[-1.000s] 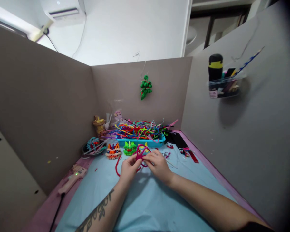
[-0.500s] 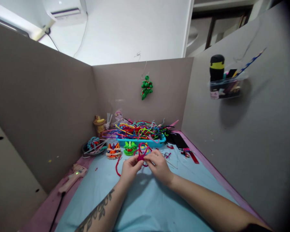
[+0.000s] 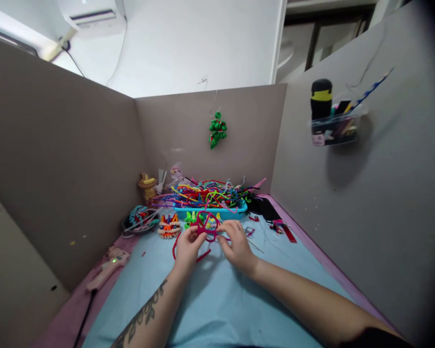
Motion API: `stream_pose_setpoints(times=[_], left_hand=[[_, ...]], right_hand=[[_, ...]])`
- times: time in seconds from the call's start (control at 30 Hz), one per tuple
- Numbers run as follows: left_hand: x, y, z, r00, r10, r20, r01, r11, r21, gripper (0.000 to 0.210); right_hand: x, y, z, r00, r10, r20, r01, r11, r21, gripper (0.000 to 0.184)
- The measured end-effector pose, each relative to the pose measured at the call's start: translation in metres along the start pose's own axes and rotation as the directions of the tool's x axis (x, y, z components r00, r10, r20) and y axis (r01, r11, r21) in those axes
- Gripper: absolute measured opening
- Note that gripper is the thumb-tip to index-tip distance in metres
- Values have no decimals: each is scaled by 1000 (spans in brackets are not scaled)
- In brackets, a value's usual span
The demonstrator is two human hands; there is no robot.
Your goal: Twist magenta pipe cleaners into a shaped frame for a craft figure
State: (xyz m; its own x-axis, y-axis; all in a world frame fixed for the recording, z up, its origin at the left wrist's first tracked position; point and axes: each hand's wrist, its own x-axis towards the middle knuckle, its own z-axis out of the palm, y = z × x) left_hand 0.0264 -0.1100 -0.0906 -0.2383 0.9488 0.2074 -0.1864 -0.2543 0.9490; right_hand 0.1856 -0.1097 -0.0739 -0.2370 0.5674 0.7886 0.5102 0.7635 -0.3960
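Note:
My left hand (image 3: pixel 187 245) pinches a magenta pipe cleaner shape (image 3: pixel 208 227) by its left side. The piece is bent into several open loops and held just above the cloth. At its right edge, the thumb and fingertips of my right hand (image 3: pixel 238 245) close on one of the loops. A red pipe cleaner (image 3: pixel 203 255) trails below and to the left of my left hand, partly hidden by it. Just behind the loops sit a green pipe cleaner figure (image 3: pixel 190 219) and an orange and white one (image 3: pixel 169 227).
A blue tray (image 3: pixel 221 212) heaped with pipe cleaners stands at the back. A dark bowl (image 3: pixel 140 224) holds more at the left, near a pink glue gun (image 3: pixel 108 269). A black phone-like slab (image 3: pixel 271 209) and a red strip (image 3: pixel 289 233) lie at the right.
My left hand has shifted left with the magenta piece, and the hands are farther apart. The loops now face the camera more openly. More of the red pipe cleaner shows.

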Motion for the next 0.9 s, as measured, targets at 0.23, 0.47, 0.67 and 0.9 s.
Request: stream_pose_setpoints(times=[0.23, 0.47, 0.67, 0.9], left_hand=[[1, 8, -1, 999, -37, -20, 35, 994, -107, 37], [3, 1, -3, 993, 91, -74, -86, 994, 64, 29], [3, -9, -6, 988, 153, 16, -152, 962, 225, 22], [2, -9, -5, 995, 79, 57, -88, 981, 174, 29]], right_hand=[[-4, 13, 9, 990, 84, 110, -70, 989, -127, 16], [-10, 5, 8, 972, -130, 195, 176, 954, -243, 14], [0, -3, -3, 907, -287, 308, 379, 875, -300, 9], [11, -7, -17, 921, -299, 252, 373, 865, -337, 13]])
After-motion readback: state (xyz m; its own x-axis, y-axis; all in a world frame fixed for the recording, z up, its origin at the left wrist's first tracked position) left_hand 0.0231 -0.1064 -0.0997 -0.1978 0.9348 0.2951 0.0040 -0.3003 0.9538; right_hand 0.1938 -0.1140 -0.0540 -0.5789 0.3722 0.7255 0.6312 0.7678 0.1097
